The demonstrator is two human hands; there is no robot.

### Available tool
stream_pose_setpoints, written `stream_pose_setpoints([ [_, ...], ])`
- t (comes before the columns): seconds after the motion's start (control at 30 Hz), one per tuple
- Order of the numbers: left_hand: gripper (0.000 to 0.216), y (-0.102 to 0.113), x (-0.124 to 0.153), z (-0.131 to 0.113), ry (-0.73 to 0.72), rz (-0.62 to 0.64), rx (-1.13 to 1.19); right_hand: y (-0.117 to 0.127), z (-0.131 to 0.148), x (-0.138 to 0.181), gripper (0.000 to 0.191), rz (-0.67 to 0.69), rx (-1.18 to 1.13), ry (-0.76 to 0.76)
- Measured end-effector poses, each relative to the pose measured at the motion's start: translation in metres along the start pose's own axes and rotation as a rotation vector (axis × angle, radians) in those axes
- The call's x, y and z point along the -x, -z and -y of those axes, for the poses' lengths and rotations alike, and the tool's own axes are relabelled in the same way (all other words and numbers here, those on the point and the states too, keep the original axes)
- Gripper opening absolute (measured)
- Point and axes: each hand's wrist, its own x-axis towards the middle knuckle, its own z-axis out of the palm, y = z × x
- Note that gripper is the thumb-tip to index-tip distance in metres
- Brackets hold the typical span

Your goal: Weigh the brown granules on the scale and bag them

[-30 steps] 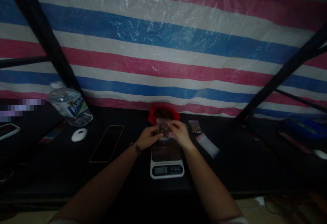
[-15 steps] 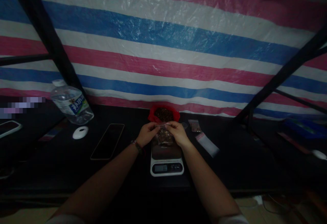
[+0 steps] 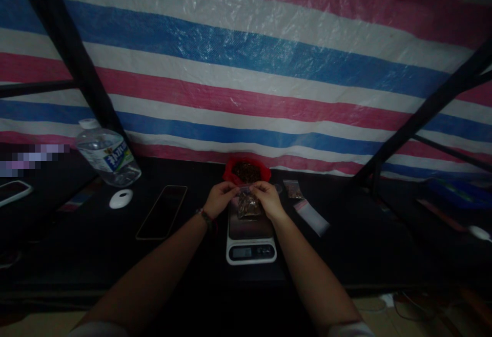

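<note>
Between my two hands is a small clear zip bag (image 3: pixel 249 207) with brown bits inside. My left hand (image 3: pixel 220 198) pinches its top edge at the left, and my right hand (image 3: pixel 268 199) pinches the same edge at the right. Below the bag lies a white kitchen scale (image 3: pixel 251 255) with a dark weighing plate; its display reading is too dim to make out. Just beyond my fingers stands a red bag (image 3: pixel 228 171), open at the top and full of small dark brown pieces.
Right of the scale lie a filled zip bag (image 3: pixel 294 189) and a flat whitish zip bag (image 3: pixel 312 217). To the left are a phone (image 3: pixel 162 212), a white mouse (image 3: pixel 121 198) and a large plastic bottle (image 3: pixel 109 155). Striped sheeting (image 3: pixel 246 96) hangs behind, with dark metal bars at both sides.
The zip bag hangs flatter and straighter below my fingers than before. Both hands keep almost the same place, pinching its top edge.
</note>
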Motion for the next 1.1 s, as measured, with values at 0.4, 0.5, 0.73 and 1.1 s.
stream_pose_setpoints([
  [0.4,0.027,-0.001,0.002,-0.006,0.008,-0.006,-0.031,-0.002,0.001,0.003,0.021,0.063,-0.017,0.004],
  [0.5,0.029,-0.003,0.005,-0.009,0.018,0.010,-0.041,-0.003,0.002,0.004,0.020,0.090,-0.010,0.006],
  [0.73,0.027,-0.006,0.009,-0.011,0.008,0.027,-0.064,-0.002,0.006,0.006,0.016,0.086,0.029,0.021],
  [1.1,0.027,-0.008,0.009,-0.010,-0.013,0.044,-0.011,-0.011,0.014,0.011,0.018,0.098,0.164,0.075],
])
